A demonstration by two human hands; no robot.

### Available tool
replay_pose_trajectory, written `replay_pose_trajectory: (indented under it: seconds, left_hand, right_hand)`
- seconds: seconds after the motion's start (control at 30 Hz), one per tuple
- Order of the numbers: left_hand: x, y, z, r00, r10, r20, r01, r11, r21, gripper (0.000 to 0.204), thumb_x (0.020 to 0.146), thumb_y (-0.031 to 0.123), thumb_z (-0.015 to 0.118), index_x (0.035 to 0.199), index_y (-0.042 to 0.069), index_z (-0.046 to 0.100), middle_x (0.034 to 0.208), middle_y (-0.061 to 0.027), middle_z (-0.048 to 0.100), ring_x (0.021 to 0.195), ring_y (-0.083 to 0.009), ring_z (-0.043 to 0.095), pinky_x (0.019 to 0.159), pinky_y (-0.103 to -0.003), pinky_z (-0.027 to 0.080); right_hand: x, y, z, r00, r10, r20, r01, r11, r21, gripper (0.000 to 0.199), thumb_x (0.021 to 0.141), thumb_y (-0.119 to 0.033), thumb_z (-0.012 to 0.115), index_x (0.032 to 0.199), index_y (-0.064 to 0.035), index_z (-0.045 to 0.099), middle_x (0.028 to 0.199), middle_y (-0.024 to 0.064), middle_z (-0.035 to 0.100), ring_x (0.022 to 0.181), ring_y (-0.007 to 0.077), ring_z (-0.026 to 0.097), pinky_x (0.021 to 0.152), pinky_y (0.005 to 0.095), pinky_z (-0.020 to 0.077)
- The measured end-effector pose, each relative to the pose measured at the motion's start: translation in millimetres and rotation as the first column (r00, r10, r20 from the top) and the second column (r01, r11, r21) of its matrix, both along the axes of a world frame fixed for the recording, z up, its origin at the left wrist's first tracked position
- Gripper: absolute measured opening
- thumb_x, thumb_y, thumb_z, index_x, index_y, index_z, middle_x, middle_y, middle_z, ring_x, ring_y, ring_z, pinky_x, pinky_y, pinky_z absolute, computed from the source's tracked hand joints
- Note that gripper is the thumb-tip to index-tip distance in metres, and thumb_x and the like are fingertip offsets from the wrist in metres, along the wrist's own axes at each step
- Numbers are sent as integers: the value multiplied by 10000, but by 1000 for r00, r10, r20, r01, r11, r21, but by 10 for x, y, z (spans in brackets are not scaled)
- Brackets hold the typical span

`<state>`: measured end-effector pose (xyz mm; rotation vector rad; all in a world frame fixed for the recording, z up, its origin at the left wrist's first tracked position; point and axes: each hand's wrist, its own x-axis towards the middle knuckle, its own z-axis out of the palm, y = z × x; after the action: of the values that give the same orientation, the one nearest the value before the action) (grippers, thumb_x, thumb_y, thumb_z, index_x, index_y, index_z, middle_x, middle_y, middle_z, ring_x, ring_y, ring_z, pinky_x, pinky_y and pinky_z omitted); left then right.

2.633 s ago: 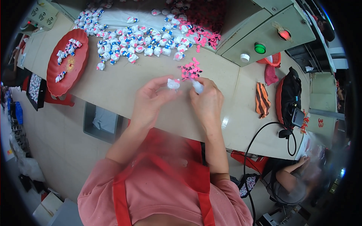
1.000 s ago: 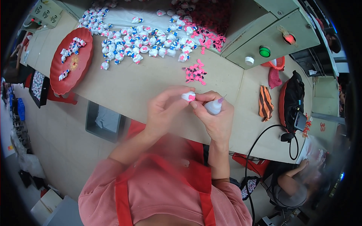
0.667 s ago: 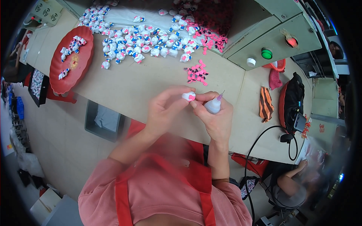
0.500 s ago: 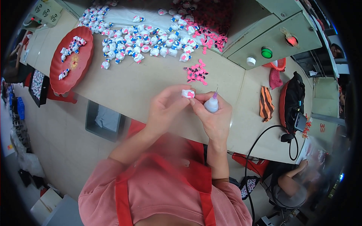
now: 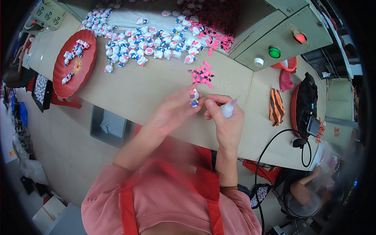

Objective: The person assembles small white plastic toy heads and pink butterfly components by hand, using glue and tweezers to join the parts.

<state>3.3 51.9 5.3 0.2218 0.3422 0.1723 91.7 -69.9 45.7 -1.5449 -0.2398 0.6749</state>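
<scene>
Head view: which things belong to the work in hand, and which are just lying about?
In use:
left hand holding a small figurine
right hand holding a glue bottle
pink pieces
figurine pile
red tray

Lying about:
striped cloth
black bag

The person wears a salmon-pink short-sleeved shirt [image 5: 156, 203] with a red apron [image 5: 184, 176] over it. The apron's bib sits at the chest, and two red straps [image 5: 213, 215] run from the bib back over the shoulders. Below the shirt sleeves the forearms are bare, and both hands are bare, without gloves or rings.
</scene>
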Motion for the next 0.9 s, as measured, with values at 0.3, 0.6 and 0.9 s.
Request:
replay_pose_trajectory:
  seconds: [0.3,0.6,0.9]
  left_hand:
    - [-113,7,33,996,80,46,-91,924,372,304,859,33,531,1162,3,526,1057,-122,597,988,-215,586,848,-321,505]
    - [-123,96,5,996,38,76,-47,992,113,308,869,62,532,1168,-10,519,1046,-115,599,950,-174,597,823,-298,516]
    - [-141,90,164,998,50,24,-55,937,346,274,871,78,540,1131,-9,549,1033,-95,606,959,-155,581,859,-301,482]
  right_hand:
    - [-66,144,-9,996,88,-10,-87,993,76,191,752,-59,683,936,-20,646,808,12,610,679,55,541,586,198,437]
    - [-43,239,-29,996,90,-18,-91,995,-28,129,758,-52,668,877,-2,654,734,7,602,633,54,533,560,201,430]
    - [-81,261,-97,986,88,140,-90,996,7,125,734,-55,695,838,3,657,716,-13,562,635,53,483,566,201,381]
